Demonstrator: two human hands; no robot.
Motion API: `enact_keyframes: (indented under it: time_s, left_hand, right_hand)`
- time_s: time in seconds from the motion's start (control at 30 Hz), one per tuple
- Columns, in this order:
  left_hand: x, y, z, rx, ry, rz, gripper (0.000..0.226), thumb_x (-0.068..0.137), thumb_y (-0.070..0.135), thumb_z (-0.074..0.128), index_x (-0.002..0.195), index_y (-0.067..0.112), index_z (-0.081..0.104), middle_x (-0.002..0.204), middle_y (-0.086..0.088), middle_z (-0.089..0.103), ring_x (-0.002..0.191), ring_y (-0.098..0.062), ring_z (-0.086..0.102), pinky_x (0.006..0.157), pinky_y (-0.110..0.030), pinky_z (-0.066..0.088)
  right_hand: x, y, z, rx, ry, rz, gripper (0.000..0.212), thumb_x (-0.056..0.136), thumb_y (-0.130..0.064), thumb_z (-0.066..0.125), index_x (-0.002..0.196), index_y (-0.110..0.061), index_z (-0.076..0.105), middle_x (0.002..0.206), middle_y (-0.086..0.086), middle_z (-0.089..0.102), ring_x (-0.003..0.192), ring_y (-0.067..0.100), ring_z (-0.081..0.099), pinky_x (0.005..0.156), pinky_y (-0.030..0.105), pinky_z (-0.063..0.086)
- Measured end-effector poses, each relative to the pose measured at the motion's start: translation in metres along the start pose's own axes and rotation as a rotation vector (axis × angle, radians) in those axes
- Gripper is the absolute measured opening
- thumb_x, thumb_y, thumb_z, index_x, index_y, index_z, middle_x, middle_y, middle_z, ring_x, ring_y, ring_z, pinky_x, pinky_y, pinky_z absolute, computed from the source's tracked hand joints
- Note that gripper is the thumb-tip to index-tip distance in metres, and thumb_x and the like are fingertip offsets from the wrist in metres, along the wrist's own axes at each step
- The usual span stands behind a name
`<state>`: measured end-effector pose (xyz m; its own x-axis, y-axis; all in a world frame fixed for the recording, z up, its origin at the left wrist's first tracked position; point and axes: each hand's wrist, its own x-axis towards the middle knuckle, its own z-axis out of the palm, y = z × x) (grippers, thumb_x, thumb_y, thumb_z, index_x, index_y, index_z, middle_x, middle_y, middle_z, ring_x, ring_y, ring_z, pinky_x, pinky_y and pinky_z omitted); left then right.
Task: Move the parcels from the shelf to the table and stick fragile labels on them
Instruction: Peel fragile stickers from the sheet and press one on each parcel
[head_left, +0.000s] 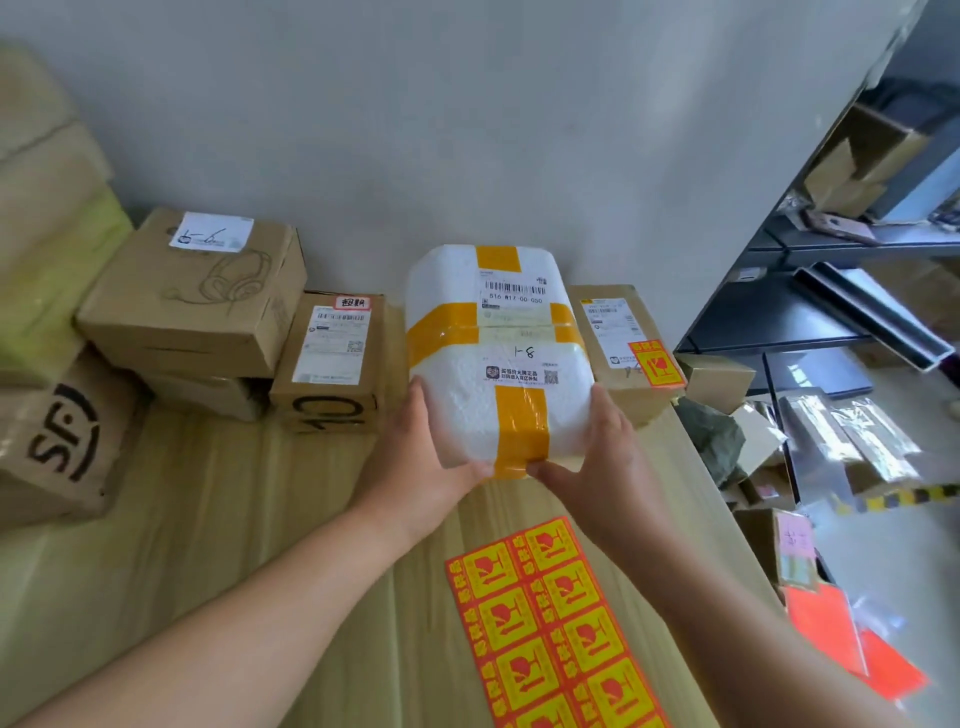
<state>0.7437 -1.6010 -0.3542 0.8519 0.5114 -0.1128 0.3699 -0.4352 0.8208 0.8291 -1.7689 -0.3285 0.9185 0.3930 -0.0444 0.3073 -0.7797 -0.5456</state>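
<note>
your left hand and right hand gripped near corners of the foam parcel over the tabletop; slick tape could have let it slip.

A plain grey wall fills the background. On the pale floor at the right lie clear plastic bags, a strip of yellow-and-black striped tape and, nearer, bright orange sheets. A crumpled dark green bag sits left of the plastic bags. A long silver metal channel slants above them.
</note>
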Motion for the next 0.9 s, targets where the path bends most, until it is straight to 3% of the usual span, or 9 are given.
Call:
enact_keyframes:
  time_s: [0.2,0.3,0.4,0.57,0.63,0.77,0.9]
  left_hand:
    - [-0.078,-0.01,-0.028,-0.018,-0.042,0.01,0.116,0.06,0.044,0.083,0.15,0.03,0.011,0.149,0.009,0.031,0.133,-0.012,0.037,0.108,-0.039,0.038]
    - [-0.12,-0.02,-0.048,-0.043,-0.028,0.036,0.111,0.061,0.037,0.085,0.148,0.027,0.017,0.141,0.018,0.034,0.126,-0.005,0.04,0.101,-0.028,0.038]
    - [-0.166,-0.036,-0.069,-0.012,-0.034,0.027,0.11,0.066,0.032,0.085,0.15,0.023,0.014,0.136,0.021,0.029,0.123,0.0,0.034,0.096,-0.017,0.029]
    - [-0.23,-0.083,-0.095,0.016,-0.083,-0.08,0.122,0.06,0.04,0.085,0.152,0.024,0.006,0.154,0.007,0.026,0.137,-0.011,0.032,0.111,-0.03,0.031]
    - [-0.252,-0.101,-0.102,0.005,-0.105,-0.114,0.125,0.056,0.044,0.084,0.152,0.027,0.005,0.153,0.008,0.028,0.137,-0.01,0.033,0.112,-0.033,0.032]
    - [-0.281,-0.128,-0.111,0.003,-0.134,-0.14,0.12,0.063,0.034,0.085,0.152,0.025,0.006,0.15,0.007,0.032,0.133,-0.01,0.036,0.108,-0.026,0.032]
    - [-0.292,-0.147,-0.112,0.034,-0.169,-0.181,0.121,0.066,0.037,0.083,0.153,0.026,-0.002,0.154,0.008,0.026,0.136,-0.013,0.034,0.11,-0.031,0.033]
  right_hand:
    - [-0.089,-0.018,-0.008,-0.039,-0.008,0.029,0.102,0.078,-0.045,0.077,0.154,-0.022,0.012,0.154,-0.004,0.031,0.139,0.016,0.033,0.106,0.032,0.034]
    - [-0.134,-0.032,-0.004,-0.057,-0.016,0.018,0.101,0.078,-0.046,0.075,0.154,-0.021,0.012,0.153,-0.003,0.031,0.139,0.016,0.032,0.106,0.031,0.033]
    - [-0.179,-0.044,0.011,-0.075,-0.048,0.018,0.101,0.079,-0.049,0.073,0.153,-0.02,0.012,0.154,-0.001,0.03,0.139,0.017,0.032,0.108,0.03,0.03]
    - [-0.248,-0.06,0.045,-0.083,-0.123,0.022,0.1,0.08,-0.055,0.069,0.153,-0.021,0.011,0.155,-0.003,0.028,0.141,0.016,0.03,0.109,0.028,0.028]
    - [-0.271,-0.066,0.058,-0.09,-0.161,0.025,0.101,0.081,-0.056,0.067,0.154,-0.019,0.009,0.155,-0.002,0.028,0.141,0.017,0.03,0.108,0.027,0.028]
    - [-0.302,-0.073,0.079,-0.112,-0.222,0.034,0.099,0.082,-0.057,0.065,0.154,-0.019,0.008,0.153,-0.001,0.031,0.139,0.018,0.033,0.106,0.03,0.032]
    - [-0.314,-0.077,0.092,-0.133,-0.264,0.038,0.094,0.084,-0.055,0.064,0.153,-0.018,0.011,0.148,0.001,0.037,0.133,0.02,0.041,0.099,0.03,0.037]
